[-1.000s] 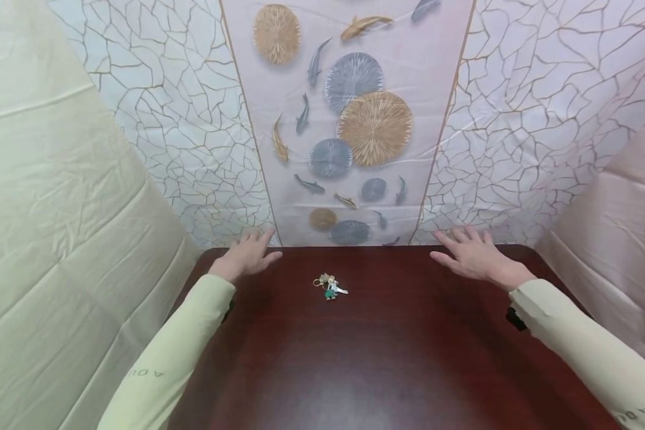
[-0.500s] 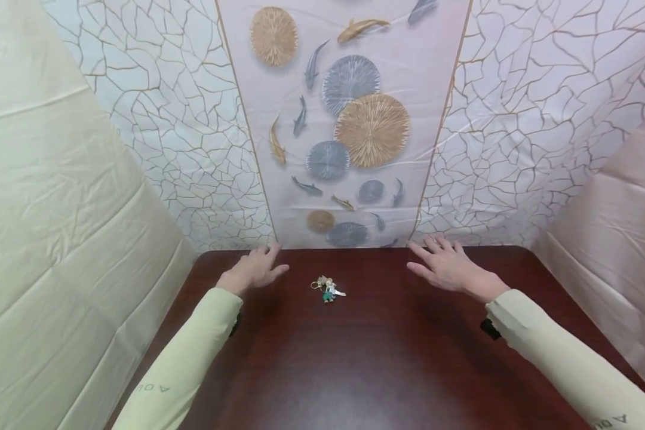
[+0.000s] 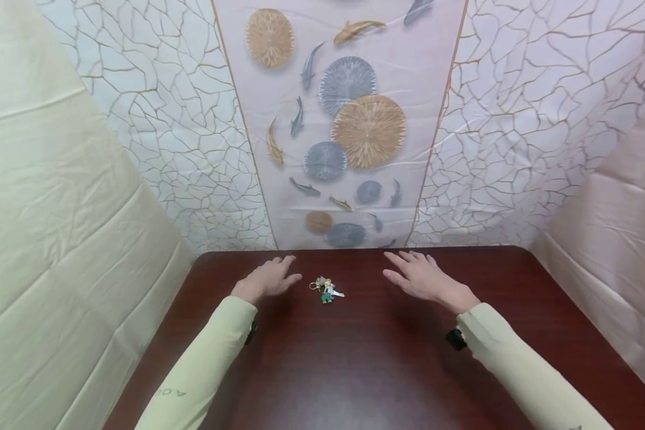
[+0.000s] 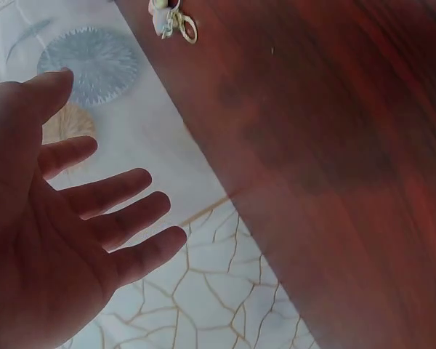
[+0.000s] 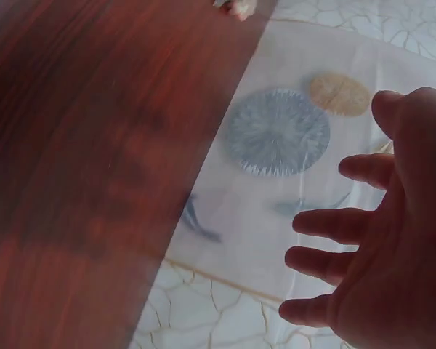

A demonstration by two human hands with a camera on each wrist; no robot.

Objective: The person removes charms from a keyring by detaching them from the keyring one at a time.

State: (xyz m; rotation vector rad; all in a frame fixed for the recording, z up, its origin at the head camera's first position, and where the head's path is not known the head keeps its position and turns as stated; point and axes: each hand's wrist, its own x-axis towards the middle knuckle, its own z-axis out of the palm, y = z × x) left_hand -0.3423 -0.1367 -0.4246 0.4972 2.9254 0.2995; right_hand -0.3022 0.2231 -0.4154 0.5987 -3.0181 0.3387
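A bunch of keys (image 3: 328,291) with a gold ring, a silver key and a small green-and-white figure charm lies on the dark red-brown table (image 3: 333,358), toward its far edge. To its left my left hand (image 3: 267,279) hovers with fingers spread, holding nothing. My right hand (image 3: 421,278) hovers farther off on the other side, its fingers straight and apart. In the left wrist view the key ring (image 4: 190,29) shows at the top edge, beyond the thumb. Only a bit of the charm (image 5: 240,7) appears at the top of the right wrist view.
Behind the table hangs a patterned cloth (image 3: 349,137) with fish and round motifs. Pale draped sheets stand at the left (image 3: 70,239) and right sides. Both forearms wear light sleeves, with a dark strap at each wrist.
Both hands have moved inward toward the keys and slightly nearer to the body, the right one farther. The keys have stayed in place on the table; the head view has shifted slightly.
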